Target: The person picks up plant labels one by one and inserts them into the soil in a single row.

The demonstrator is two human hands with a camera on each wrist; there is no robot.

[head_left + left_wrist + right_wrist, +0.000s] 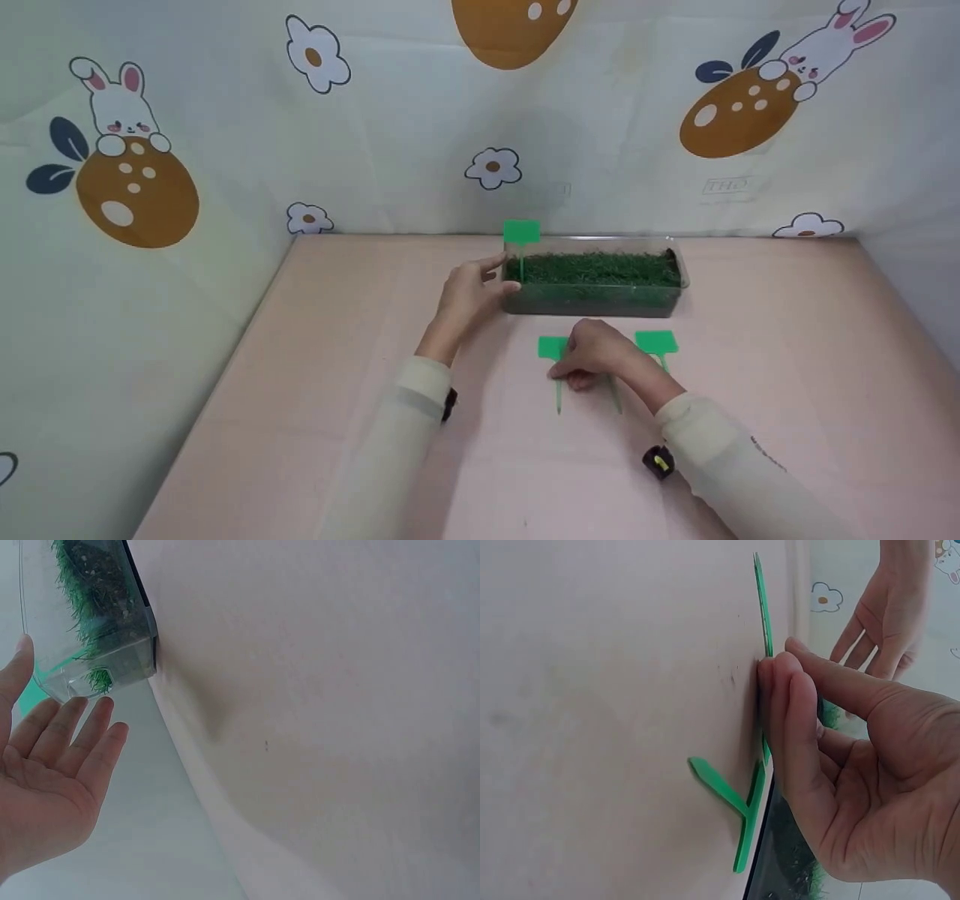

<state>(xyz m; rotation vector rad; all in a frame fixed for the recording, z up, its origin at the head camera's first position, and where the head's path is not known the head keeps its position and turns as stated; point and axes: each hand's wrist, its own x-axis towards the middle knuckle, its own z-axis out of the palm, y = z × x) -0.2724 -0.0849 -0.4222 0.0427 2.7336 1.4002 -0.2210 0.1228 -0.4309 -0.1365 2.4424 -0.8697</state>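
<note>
A clear box [592, 301] holds green grass, and a green tag [521, 232] stands upright at its left end. My left hand [469, 300] rests at that end, fingers extended; in the left wrist view the hand [60, 772] has its fingertips at the box's end wall [124, 664]. In front of the box, my right hand [596, 352] pinches the stem of a flat green tag [551, 347]. A second stem [615, 395] shows below this hand, its head hidden. In the right wrist view, the hand [855, 772] has curled fingers beside a green stem [763, 607].
Another green tag [656, 342] lies on the pink tabletop [337, 375], to the right of my right hand and close to the forearm. Behind the box rises a pale wall cloth [405, 120] printed with rabbits and flowers.
</note>
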